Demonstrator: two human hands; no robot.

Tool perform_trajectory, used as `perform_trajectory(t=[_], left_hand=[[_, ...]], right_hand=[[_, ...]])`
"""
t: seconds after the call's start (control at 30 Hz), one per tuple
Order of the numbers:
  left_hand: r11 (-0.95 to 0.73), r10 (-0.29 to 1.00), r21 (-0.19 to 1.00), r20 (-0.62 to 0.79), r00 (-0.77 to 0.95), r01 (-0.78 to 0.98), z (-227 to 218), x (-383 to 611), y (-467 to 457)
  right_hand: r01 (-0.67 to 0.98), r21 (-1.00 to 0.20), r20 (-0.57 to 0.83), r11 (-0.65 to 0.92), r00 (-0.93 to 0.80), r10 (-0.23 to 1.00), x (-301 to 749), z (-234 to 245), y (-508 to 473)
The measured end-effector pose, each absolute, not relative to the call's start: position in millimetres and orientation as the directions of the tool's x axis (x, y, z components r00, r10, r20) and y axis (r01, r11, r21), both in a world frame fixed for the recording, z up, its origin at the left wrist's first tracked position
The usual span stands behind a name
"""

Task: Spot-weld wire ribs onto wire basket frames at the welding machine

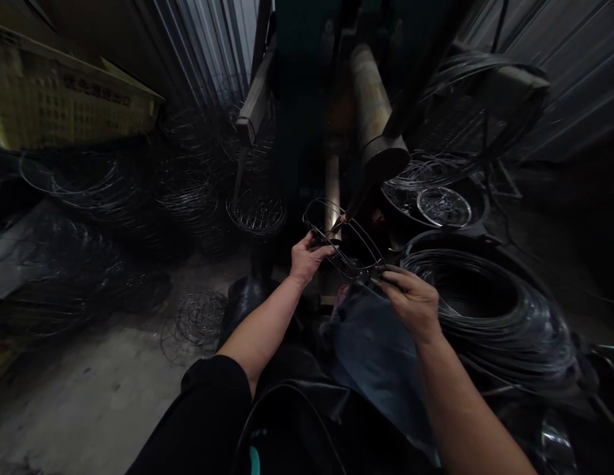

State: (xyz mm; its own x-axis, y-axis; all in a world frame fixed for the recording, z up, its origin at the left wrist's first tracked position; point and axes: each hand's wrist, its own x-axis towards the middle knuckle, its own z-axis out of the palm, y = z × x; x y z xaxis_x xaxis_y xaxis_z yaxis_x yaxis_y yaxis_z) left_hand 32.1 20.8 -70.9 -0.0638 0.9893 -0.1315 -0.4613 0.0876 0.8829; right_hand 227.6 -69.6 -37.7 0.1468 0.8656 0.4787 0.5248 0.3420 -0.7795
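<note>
A round wire frame [366,241] of thin dark metal rings is held tilted between my two hands, in front of a dark machine. My left hand [307,258] is closed on its left side, thumb stretched along the wire. On the right side, my right hand [409,297] pinches the rim between thumb and fingers. Part of the frame lies at the lower metal rod [333,191] of the machine, where a pointed tip meets the wire. Above it juts a thicker cylinder [374,109]. Dim light hides the finer wires.
Stacks of wire frames [188,191] stand at left, with another wire frame [201,320] on the floor. A yellow crate [69,92] sits upper left. To my right are a large coil of wire [510,330] and a basin [478,204] holding wire rings.
</note>
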Motion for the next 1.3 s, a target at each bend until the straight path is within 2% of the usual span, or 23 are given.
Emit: perform_trajectory(t=[0.23, 0.33, 0.43, 0.6, 0.83, 1.13, 1.3], left_hand=[[0.057, 0.996, 0.912, -0.082, -0.045, -0.406, -68, 23, 18], [0.053, 0.993, 0.921, -0.088, -0.073, -0.387, -70, 21, 18], [0.046, 0.994, 0.933, -0.077, -0.074, -0.358, -73, 21, 19], [0.009, 0.997, 0.949, -0.031, -0.066, -0.314, -73, 18, 20], [0.071, 0.992, 0.907, -0.107, -0.065, -0.415, -67, 20, 21], [0.131, 0.990, 0.878, -0.140, 0.014, -0.460, -70, 29, 20], [0.123, 0.992, 0.878, -0.121, 0.033, -0.462, -70, 29, 18]], right_hand=[[0.527, -0.818, 0.330, 0.231, 0.102, 0.938, 234, -21, -72], [0.493, -0.831, 0.355, 0.257, 0.116, 0.928, 224, 8, -66], [0.544, -0.774, 0.404, 0.325, 0.029, 0.914, 207, 31, -50], [0.559, -0.750, 0.391, 0.354, -0.057, 0.918, 192, 29, -30], [0.571, -0.761, 0.356, 0.310, -0.032, 0.934, 184, 39, -26], [0.626, -0.766, 0.198, 0.146, 0.014, 0.980, 176, 62, -9], [0.614, -0.761, 0.271, 0.210, 0.006, 0.963, 182, 59, -23]])
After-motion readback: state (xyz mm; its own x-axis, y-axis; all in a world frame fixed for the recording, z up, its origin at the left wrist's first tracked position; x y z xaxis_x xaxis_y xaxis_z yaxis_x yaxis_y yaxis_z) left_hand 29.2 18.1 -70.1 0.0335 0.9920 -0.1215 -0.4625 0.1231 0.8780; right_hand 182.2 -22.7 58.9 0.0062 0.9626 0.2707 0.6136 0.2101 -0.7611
